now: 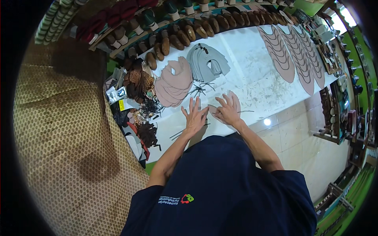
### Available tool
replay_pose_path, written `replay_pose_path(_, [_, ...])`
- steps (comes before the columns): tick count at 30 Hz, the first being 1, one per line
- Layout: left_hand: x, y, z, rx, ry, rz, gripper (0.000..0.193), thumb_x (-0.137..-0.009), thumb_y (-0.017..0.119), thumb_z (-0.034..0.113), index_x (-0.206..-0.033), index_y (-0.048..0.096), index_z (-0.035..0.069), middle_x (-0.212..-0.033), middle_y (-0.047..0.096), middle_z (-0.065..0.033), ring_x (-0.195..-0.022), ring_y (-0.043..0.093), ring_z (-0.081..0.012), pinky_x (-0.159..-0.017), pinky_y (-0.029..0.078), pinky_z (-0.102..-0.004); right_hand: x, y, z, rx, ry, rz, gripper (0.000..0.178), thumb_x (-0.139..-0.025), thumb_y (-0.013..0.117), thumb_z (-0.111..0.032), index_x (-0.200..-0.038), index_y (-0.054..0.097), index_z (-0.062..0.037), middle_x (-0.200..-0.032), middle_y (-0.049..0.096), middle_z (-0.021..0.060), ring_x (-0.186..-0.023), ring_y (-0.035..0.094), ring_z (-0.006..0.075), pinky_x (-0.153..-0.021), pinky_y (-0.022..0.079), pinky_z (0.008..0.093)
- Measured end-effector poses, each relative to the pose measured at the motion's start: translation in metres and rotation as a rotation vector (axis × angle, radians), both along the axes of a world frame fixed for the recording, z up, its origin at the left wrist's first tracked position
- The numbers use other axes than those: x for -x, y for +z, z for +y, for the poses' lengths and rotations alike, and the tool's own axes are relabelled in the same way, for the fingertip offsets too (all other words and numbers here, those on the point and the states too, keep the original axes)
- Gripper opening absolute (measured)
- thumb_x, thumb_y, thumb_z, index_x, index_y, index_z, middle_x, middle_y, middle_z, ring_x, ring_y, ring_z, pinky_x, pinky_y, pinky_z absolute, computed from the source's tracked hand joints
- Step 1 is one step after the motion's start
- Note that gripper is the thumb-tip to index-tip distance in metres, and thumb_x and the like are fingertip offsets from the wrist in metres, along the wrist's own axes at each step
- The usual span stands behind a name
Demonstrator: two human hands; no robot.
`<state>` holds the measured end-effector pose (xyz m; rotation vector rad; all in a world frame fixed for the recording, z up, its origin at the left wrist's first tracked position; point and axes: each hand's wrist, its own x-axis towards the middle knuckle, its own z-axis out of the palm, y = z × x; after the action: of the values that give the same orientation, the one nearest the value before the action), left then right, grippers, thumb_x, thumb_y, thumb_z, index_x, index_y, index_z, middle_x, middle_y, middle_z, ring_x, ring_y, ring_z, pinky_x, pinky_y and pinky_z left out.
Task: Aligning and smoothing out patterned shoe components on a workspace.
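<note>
Both my hands work at the near edge of the white-topped table. My left hand [194, 120] lies with its fingers spread, thumb side against a small pale piece between the hands. My right hand [228, 113] has bent fingers pinched down on a thin dark strip [247, 111], whose end sticks out to the right. A pinkish sole-shaped piece [236, 100] shows beyond the right fingers; its near part is hidden. More dark strips [178, 134] lie by my left wrist. Several short dark strips [200, 89] are heaped just beyond my hands.
Pink cut pieces [173, 92] and grey ones [199, 65] lie stacked beyond my left hand. Rows of nested pink outlines [301, 59] spread at the far right. Brown shoe lasts [183, 37] line the back edge. Scraps and trimmings [147, 135] crowd the left end.
</note>
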<state>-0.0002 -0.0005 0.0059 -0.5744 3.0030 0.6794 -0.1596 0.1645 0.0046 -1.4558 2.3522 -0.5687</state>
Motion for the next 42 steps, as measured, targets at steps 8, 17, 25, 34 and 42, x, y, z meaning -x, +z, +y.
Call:
replay_pose_path(8, [0.002,-0.004,0.001,0.008,-0.005,0.008,0.043,-0.091,0.073,0.018,-0.133,0.074,0.030,-0.176,0.021,-0.0180,-0.164,0.007,-0.0431,-0.113,0.008,-0.0853,0.017,-0.006,-0.006,0.182,-0.173,0.169,0.015,-0.092,0.075,-0.026,-0.091,0.076,-0.0121,-0.156,0.052,0.0069,-0.153,0.036,0.0354,-0.124,0.016,0.0698])
replay_pose_path(17, [0.003,-0.008,-0.003,0.004,-0.008,-0.024,0.047,-0.090,0.073,0.017,-0.135,0.073,0.030,-0.177,0.019,-0.0182,-0.164,0.007,-0.0434,-0.113,0.007,-0.0858,0.008,0.000,-0.028,0.197,-0.098,0.130,0.016,-0.093,0.074,-0.027,-0.091,0.078,-0.0119,-0.149,0.059,0.0053,-0.151,0.040,0.0299,-0.124,0.018,0.0691])
replay_pose_path(25, [0.004,-0.008,-0.004,-0.004,0.003,-0.043,0.044,-0.092,0.075,0.018,-0.133,0.074,0.031,-0.177,0.018,-0.0174,-0.164,0.007,-0.0442,-0.112,0.007,-0.0848,0.005,-0.011,-0.036,0.163,-0.078,0.160,0.015,-0.092,0.074,-0.027,-0.090,0.079,-0.0130,-0.147,0.060,0.0050,-0.151,0.041,0.0292,-0.124,0.018,0.0693])
replay_pose_path(34, [0.003,-0.006,-0.005,-0.029,-0.004,-0.031,0.046,-0.090,0.072,0.015,-0.134,0.072,0.029,-0.177,0.019,-0.0190,-0.164,0.008,-0.0428,-0.112,0.008,-0.0860,0.006,-0.009,-0.036,0.154,-0.080,0.164,0.014,-0.091,0.076,-0.027,-0.090,0.079,-0.0132,-0.145,0.061,0.0044,-0.150,0.042,0.0289,-0.124,0.018,0.0684])
replay_pose_path(42, [0.010,0.000,-0.003,0.059,-0.036,-0.054,0.053,-0.093,0.075,0.019,-0.144,0.067,0.032,-0.179,0.014,-0.0139,-0.164,0.005,-0.0414,-0.113,0.007,-0.0846,0.007,-0.006,-0.036,0.143,-0.078,0.175,0.014,-0.091,0.076,-0.027,-0.092,0.079,-0.0128,-0.144,0.061,0.0047,-0.149,0.042,0.0290,-0.125,0.018,0.0674])
